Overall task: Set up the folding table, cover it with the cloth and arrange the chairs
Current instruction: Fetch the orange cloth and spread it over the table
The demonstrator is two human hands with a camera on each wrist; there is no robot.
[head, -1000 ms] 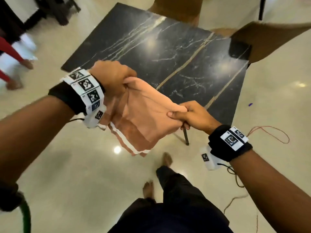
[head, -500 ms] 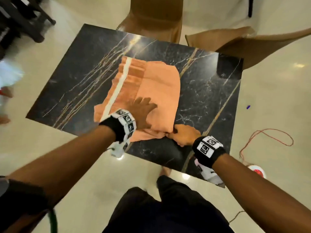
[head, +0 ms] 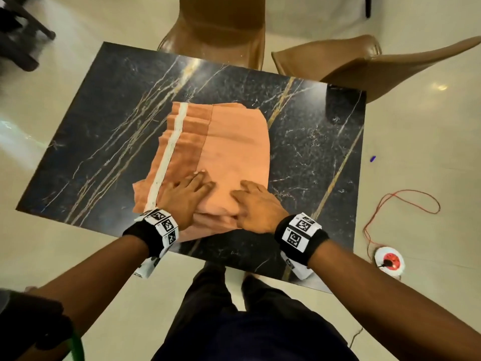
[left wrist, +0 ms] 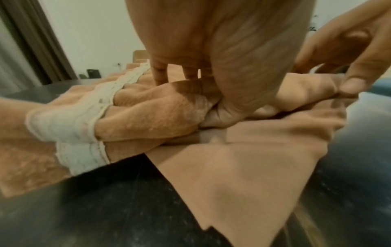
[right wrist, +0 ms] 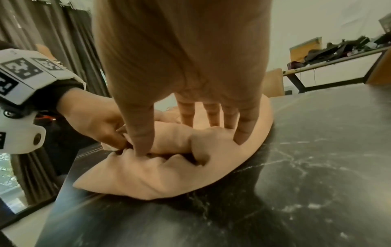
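The folded orange cloth [head: 234,142] with a white stripe lies in the middle of the black marble-pattern table [head: 104,131]. Both hands are at its near edge. My left hand [head: 187,196] lies on top with fingers stretched forward, and its thumb is tucked into a fold [left wrist: 222,115]. My right hand [head: 255,204] sits beside it, fingers spread on the top layer [right wrist: 243,133], thumb dug into the bunched edge [right wrist: 141,147]. In the left wrist view the right thumb and forefinger pinch a layer of cloth [left wrist: 338,90]. Two brown chairs [head: 221,27] [head: 364,66] stand behind the table's far side.
A red cord [head: 406,204] loops on the pale floor at the right and ends at a round white socket [head: 389,260]. Dark furniture [head: 18,35] stands at the far left. My legs [head: 234,308] are against the table's near edge.
A second ago I held the cloth in the air before the table. It now lies on the tabletop, and my right hand has shifted from its near corner onto its top.
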